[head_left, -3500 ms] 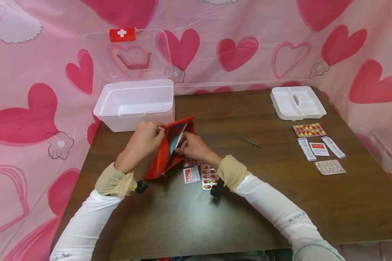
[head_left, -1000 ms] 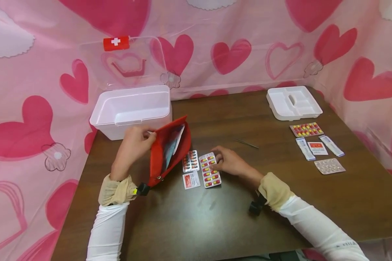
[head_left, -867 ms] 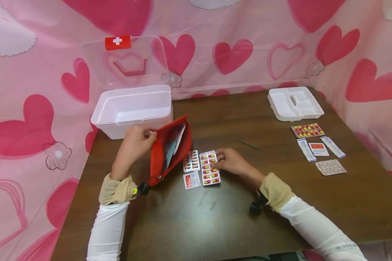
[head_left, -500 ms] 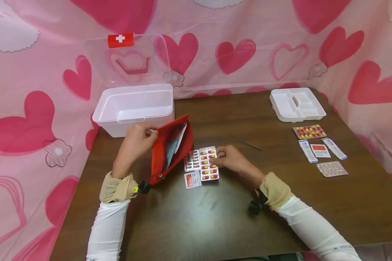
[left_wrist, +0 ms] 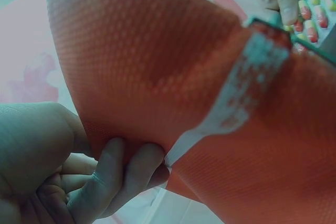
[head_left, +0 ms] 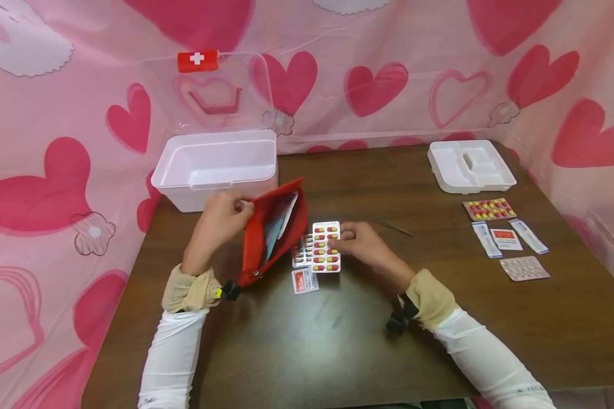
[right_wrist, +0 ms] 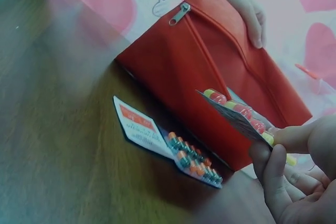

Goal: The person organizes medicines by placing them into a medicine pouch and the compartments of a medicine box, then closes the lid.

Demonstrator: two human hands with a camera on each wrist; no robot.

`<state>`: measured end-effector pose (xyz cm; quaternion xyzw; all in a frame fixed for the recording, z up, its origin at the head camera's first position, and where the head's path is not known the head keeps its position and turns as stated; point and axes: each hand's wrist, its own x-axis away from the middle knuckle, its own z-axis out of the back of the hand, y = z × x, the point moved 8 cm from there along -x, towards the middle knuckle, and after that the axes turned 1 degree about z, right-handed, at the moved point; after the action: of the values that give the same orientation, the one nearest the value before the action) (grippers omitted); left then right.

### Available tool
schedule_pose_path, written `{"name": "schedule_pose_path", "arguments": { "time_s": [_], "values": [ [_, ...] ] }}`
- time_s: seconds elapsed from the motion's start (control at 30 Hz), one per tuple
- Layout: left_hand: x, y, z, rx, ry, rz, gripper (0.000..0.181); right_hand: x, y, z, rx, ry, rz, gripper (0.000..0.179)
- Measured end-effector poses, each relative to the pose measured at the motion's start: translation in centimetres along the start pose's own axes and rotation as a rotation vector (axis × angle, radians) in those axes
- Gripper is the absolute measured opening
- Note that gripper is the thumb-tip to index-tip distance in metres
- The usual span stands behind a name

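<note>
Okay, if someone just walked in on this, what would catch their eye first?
Probably the open red pouch, its edge gripped by the left hand in front of the white box. Next, the red-and-yellow capsule strip pinched in the right hand beside it. The heart-print backdrop rises behind it all.

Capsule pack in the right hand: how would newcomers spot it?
At the brown table, find the red pouch gripped by the left hand. To its right, the right hand pinches the capsule pack. Unlike its red-and-yellow twin near the white tray, this one is held.
</note>
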<state>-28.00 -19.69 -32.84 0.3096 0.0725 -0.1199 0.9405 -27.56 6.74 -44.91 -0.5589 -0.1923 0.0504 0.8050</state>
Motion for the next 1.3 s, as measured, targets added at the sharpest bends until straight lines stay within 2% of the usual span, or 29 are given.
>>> {"name": "schedule_pose_path", "arguments": {
  "time_s": [0.4,0.63,0.87,1.1,1.3],
  "values": [
    [0.1,0.2,0.1,0.023,-0.017,0.034,0.027,-0.4,-2.3,-0.7,-0.006,0.023,0.05,0.034],
    [0.2,0.2,0.1,0.029,-0.016,0.027,0.028,-0.9,-3.6,-1.4,-0.028,0.021,0.086,0.033],
    [0.1,0.2,-0.1,0.027,-0.007,0.013,0.029,-1.9,-4.3,-2.1,-0.006,0.036,0.097,0.034],
    [0.2,0.5,-0.4,0.042,-0.019,0.016,0.028,-2.9,-5.3,-3.3,-0.092,-0.006,0.121,0.032],
    [0.3,0.8,-0.4,0.032,-0.012,0.005,0.027,-3.9,-6.3,-4.2,-0.135,-0.013,0.099,0.029]
  ]
}}
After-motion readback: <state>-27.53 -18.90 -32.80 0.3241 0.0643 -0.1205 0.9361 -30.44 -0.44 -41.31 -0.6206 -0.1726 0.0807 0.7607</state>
